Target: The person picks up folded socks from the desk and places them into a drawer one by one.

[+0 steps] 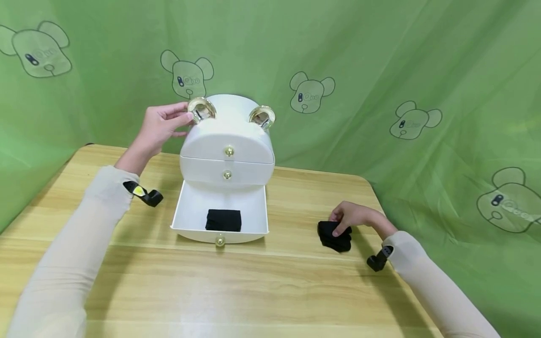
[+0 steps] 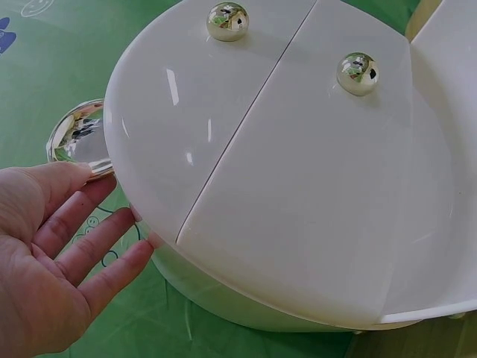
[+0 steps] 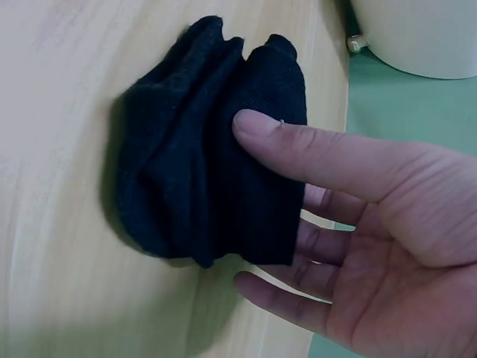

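Observation:
A white storage box with two gold ears stands at the back of the table. Its bottom drawer is pulled out, and a folded black cloth lies inside near the front. My left hand pinches the box's left gold ear between thumb and forefinger; the other fingertips touch the box's side. Well to the right of the drawer, my right hand grips another folded black cloth, thumb on top and fingers beneath. That cloth's layered edges show in the right wrist view.
The wooden table has its far right corner just beyond the right hand. A green curtain with bear-head drawings hangs behind and at both sides. Gold knobs mark the box's upper compartments, which are closed.

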Available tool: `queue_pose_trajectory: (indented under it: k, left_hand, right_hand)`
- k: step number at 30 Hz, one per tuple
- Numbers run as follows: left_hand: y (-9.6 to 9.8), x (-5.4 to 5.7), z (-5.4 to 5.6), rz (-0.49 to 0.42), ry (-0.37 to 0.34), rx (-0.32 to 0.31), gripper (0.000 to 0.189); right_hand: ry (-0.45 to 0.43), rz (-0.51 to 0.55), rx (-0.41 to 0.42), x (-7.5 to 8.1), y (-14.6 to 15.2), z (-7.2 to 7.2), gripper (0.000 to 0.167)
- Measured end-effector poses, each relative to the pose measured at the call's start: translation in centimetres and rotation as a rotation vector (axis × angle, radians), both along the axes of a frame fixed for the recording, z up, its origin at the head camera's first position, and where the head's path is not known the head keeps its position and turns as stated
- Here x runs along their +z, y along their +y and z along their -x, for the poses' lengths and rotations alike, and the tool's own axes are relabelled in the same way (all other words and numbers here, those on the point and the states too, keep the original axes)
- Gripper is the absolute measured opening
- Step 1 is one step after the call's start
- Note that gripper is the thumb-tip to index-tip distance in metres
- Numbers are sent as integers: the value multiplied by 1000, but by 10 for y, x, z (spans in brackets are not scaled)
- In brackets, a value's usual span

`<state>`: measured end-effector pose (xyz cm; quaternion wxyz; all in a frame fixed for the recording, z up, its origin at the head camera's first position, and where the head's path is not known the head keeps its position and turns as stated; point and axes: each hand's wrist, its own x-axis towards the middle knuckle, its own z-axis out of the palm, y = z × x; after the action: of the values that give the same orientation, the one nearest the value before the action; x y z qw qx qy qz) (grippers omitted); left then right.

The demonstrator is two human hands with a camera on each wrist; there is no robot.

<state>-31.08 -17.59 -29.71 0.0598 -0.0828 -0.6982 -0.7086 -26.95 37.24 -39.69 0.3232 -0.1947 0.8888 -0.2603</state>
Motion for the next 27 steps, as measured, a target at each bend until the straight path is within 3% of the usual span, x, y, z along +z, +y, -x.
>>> queue_pose_trajectory:
  k: [18, 27]
  left_hand:
    - [-1, -2, 2, -8, -9, -1, 48]
    - [-1, -1, 3, -9, -11, 0, 50]
  right_hand:
    - [-26, 63, -39, 2, 6, 18, 30]
    - [-75, 93, -97, 24, -4, 26, 36]
